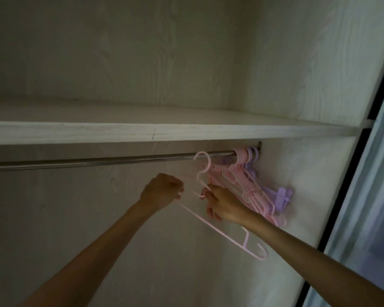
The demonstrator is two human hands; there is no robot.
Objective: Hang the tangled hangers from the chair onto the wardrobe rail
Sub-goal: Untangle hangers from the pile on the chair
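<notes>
- Overall, wardrobe interior point(142, 52) fills the view: pale wood-grain back + side panels, dim light.
- Shelf point(164, 131) runs across the full width, its front edge just above the rail.
- Glass panel w/ dark frame point(364, 196) stands along the right edge, slanted in this wide-angle view.
- Wardrobe rail point(98, 161), metal, runs horizontally under the shelf from the left edge to a bracket at the right wall.
- Both forearms reach up from the bottom corners and meet just below the rail, right of centre.
- Hung hangers point(253, 182), pink + purple plastic, are bunched at the rail's far right end, hooks over the rail, bodies swung toward the right wall.
- Pink hanger point(211, 224) is held between the hands, tilted, its long bar sloping down to the right below the right wrist. Its hook sits level w/ the rail, just in front; can't tell if it's actually over the rail.
- Left hand point(162, 189): fingers curled tight together, gripping the hanger's left arm.
- Right hand point(220, 204): fingers curled, pinching the hanger near its neck, touching the nearest hung hangers.
</notes>
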